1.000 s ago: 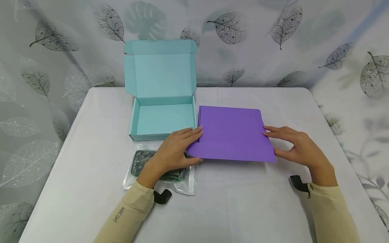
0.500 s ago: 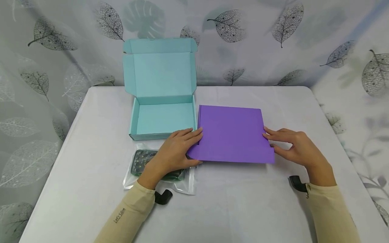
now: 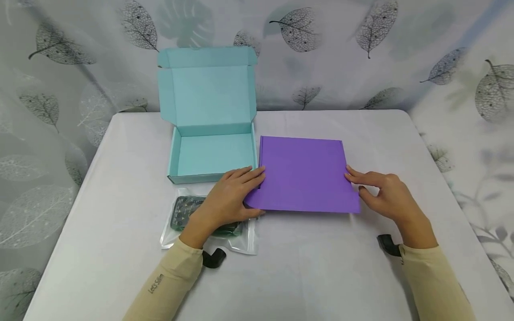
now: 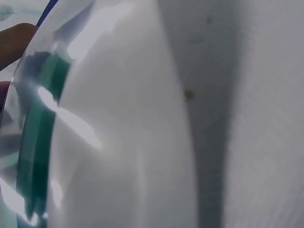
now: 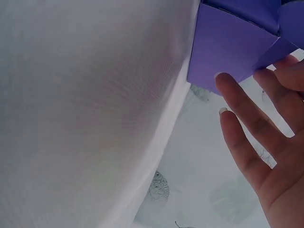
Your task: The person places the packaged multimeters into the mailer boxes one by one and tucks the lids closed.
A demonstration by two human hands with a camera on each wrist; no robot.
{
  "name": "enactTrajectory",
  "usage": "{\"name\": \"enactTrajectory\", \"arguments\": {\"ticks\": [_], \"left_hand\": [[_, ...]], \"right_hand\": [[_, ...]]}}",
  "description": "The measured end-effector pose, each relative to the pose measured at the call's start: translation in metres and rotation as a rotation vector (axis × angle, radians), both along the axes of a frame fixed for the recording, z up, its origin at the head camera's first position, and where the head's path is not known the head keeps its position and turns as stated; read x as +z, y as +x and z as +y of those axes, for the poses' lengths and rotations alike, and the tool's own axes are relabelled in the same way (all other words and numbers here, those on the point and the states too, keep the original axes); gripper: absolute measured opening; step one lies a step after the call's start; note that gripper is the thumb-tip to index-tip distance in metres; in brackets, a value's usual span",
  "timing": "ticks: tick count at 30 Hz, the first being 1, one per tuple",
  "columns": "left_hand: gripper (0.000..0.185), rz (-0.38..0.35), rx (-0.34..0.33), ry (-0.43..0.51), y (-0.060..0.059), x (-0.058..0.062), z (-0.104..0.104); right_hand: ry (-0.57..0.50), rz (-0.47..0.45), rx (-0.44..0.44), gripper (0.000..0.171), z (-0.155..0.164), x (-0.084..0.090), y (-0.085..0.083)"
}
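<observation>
Purple card makes up the flat closed box (image 3: 305,174) that is held between both hands near the middle of the bench (image 3: 329,272). The left hand (image 3: 226,200) is laid against the box's left edge, fingers straight along the side and thumb under the near corner, so nothing is clasped. The right hand (image 3: 383,194) is set against the right edge with straight fingertips touching the card; in the right wrist view the fingers (image 5: 247,123) are seen spread and relaxed beside the purple corner (image 5: 228,47). The box appears to be steadied from both sides in this way, so that it can be squared up or shifted without tipping.

Just left of it, almost touching, a teal box (image 3: 210,151) stands with its lid upright and its tray bare. A clear pouch (image 3: 192,223) with a dark green item inside lies under the left wrist, partly covered by it.

The bench is covered with a plain white cloth, rounded at its far corners. Behind it a pale curtain printed with grey leaves (image 3: 297,26) is hung across the whole background.
</observation>
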State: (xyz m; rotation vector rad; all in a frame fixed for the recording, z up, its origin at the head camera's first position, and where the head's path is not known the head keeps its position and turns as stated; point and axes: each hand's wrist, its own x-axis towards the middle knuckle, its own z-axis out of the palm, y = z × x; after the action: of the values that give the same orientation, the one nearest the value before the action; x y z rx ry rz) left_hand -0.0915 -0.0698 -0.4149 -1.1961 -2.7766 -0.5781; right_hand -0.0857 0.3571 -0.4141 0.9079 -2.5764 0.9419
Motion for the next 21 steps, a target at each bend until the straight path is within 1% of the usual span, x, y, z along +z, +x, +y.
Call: {"name": "enactTrajectory", "arguments": {"ticks": [2,4,8,11,14,16,21], "left_hand": [[0.086,0.016,-0.009,0.011,-0.001,0.000,-0.001],[0.083,0.036,-0.017,0.020,-0.001,0.001,-0.001],[0.079,0.079,-0.009,0.048,-0.003,0.002,0.000],[0.075,0.113,0.013,0.084,-0.006,0.005,0.001],[0.070,0.134,0.031,0.119,-0.009,0.009,0.003],[0.069,0.134,0.043,0.136,-0.010,0.012,0.005],[0.063,0.131,0.064,0.170,-0.015,0.021,0.008]], "right_hand": [[-0.005,-0.008,0.017,0.051,0.002,0.000,0.000],[-0.003,-0.013,0.055,0.055,0.004,0.001,-0.002],[0.038,-0.045,0.124,0.070,0.013,0.004,-0.003],[0.079,-0.085,0.132,0.085,0.017,0.009,-0.002],[0.092,-0.075,0.122,0.093,0.017,0.011,-0.001],[0.085,-0.047,0.108,0.094,0.015,0.011,-0.001],[0.062,0.015,0.054,0.070,0.011,0.011,-0.002]]}}
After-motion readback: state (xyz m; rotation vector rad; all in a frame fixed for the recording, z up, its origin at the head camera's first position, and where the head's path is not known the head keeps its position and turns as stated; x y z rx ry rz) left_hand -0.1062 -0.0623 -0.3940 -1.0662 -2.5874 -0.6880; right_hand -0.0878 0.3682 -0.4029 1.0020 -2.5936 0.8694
